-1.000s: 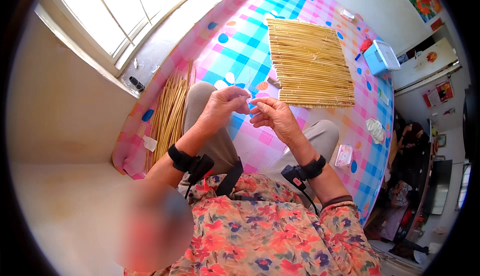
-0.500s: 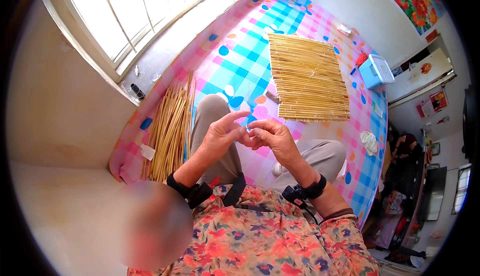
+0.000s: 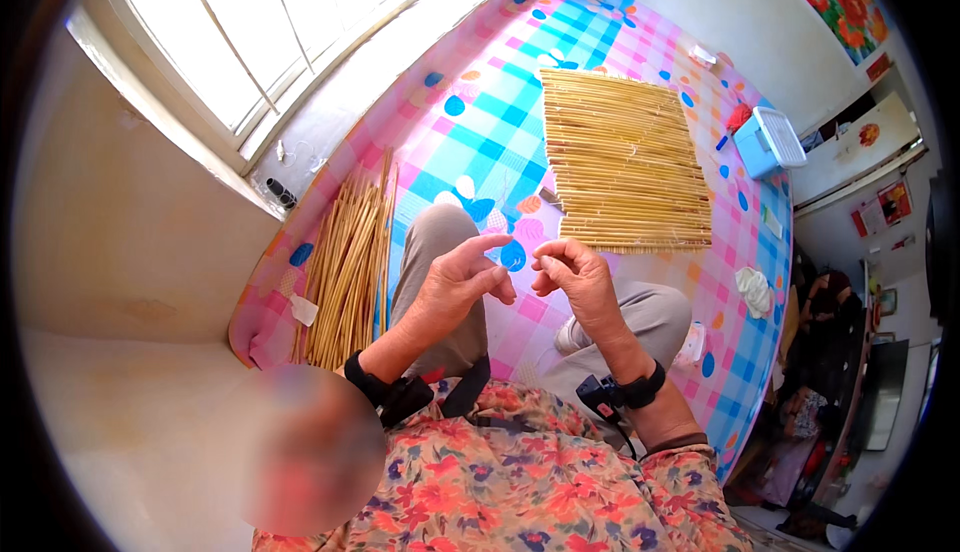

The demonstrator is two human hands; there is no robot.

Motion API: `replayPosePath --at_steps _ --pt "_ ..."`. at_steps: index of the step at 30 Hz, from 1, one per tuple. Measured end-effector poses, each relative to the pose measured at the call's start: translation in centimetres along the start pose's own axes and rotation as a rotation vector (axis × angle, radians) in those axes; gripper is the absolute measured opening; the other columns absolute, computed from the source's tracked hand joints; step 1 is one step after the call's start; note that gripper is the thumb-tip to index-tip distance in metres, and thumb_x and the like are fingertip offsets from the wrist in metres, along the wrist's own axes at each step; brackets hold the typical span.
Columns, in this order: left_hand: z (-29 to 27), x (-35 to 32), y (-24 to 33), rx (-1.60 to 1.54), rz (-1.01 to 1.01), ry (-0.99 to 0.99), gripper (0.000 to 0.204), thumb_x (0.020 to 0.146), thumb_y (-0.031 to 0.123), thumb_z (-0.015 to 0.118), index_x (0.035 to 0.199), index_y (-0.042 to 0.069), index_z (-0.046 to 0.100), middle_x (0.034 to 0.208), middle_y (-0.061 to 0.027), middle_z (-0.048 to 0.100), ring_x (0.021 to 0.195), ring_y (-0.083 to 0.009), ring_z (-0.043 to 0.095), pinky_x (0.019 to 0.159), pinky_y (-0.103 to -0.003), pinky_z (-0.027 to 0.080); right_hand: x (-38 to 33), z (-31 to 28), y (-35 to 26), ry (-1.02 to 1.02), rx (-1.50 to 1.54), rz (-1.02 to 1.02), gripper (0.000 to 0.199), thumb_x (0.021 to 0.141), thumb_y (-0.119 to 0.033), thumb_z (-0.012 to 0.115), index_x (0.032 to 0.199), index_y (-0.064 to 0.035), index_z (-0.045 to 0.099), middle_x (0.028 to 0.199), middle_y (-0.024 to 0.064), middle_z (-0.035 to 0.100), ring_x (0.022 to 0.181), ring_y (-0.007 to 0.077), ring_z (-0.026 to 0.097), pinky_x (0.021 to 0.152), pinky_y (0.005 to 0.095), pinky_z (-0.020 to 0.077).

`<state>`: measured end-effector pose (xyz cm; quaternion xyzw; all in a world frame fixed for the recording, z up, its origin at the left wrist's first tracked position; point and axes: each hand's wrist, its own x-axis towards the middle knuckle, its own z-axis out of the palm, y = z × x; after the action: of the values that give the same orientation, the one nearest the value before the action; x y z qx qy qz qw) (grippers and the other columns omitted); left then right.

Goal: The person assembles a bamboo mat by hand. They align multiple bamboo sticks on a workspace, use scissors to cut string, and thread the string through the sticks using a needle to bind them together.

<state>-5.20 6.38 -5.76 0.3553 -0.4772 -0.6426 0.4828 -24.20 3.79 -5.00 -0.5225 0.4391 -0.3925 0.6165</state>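
Over my lap my left hand (image 3: 458, 280) is raised with the index finger stretched out and the thumb apart from it. I see nothing between those fingers. Just across a small gap, my right hand (image 3: 578, 274) has thumb and fingertips pinched together; whatever they hold, if anything, is too small to make out. Beyond both hands lies a mat of yellow reed-like sticks (image 3: 628, 162), bound side by side. A loose heap of similar sticks (image 3: 346, 267) is to the left, beside my bent knee.
Under everything spreads a pink and blue checked cover (image 3: 470, 132). A blue lidded box (image 3: 762, 147) stands at the right, with red yarn (image 3: 739, 117) beside it. A crumpled white cloth (image 3: 753, 293) lies nearer. A barred window (image 3: 230, 42) borders the left.
My hands have moved apart; before, their fingertips met. The right hand has shifted slightly right, still pinched. The whole view has shifted a little, while the mat and loose sticks stay put.
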Motion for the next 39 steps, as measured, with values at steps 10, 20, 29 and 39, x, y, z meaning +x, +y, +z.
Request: replayPosePath --at_steps 10,20,29,39 --pt "-0.9 0.9 -0.1 -0.049 0.025 -0.025 0.037 0.090 0.007 0.051 0.125 -0.003 0.042 0.077 -0.0089 0.062 0.071 -0.0151 0.062 0.068 -0.027 0.051 0.9 1.8 -0.4 -0.036 0.094 0.018 0.014 0.089 -0.011 0.054 0.096 0.0001 0.059 0.079 0.0047 0.061 0.066 0.0088 0.059 0.058 0.0219 0.0512" --pt "-3.5 1.5 0.1 -0.096 0.043 0.039 0.038 0.091 0.008 0.051 0.126 -0.002 0.041 0.077 -0.0092 0.062 0.071 -0.0148 0.061 0.068 -0.026 0.050 3.2 -1.2 -0.6 0.018 -0.250 0.039 0.017 0.089 -0.014 0.056 0.098 -0.0002 0.060 0.078 0.0046 0.061 0.065 0.0092 0.059 0.058 0.0221 0.0502" --pt "-3.9 2.4 0.5 -0.094 0.072 0.000 0.037 0.091 0.008 0.051 0.126 -0.001 0.041 0.078 -0.0081 0.061 0.070 -0.0134 0.061 0.065 -0.026 0.051 4.8 3.1 -1.8 -0.088 0.075 0.085 0.014 0.089 -0.013 0.057 0.094 0.0000 0.060 0.076 0.0041 0.060 0.064 0.0097 0.060 0.057 0.0219 0.0512" --pt "-5.2 3.0 1.0 -0.082 -0.025 0.074 0.036 0.089 0.004 0.050 0.125 0.001 0.044 0.071 -0.0073 0.061 0.060 -0.0121 0.059 0.057 -0.024 0.049 4.9 1.5 -2.2 -0.060 -1.058 -0.373 0.010 0.079 -0.003 0.063 0.088 -0.0028 0.059 0.078 0.0110 0.058 0.065 0.0233 0.060 0.057 0.0306 0.0478"
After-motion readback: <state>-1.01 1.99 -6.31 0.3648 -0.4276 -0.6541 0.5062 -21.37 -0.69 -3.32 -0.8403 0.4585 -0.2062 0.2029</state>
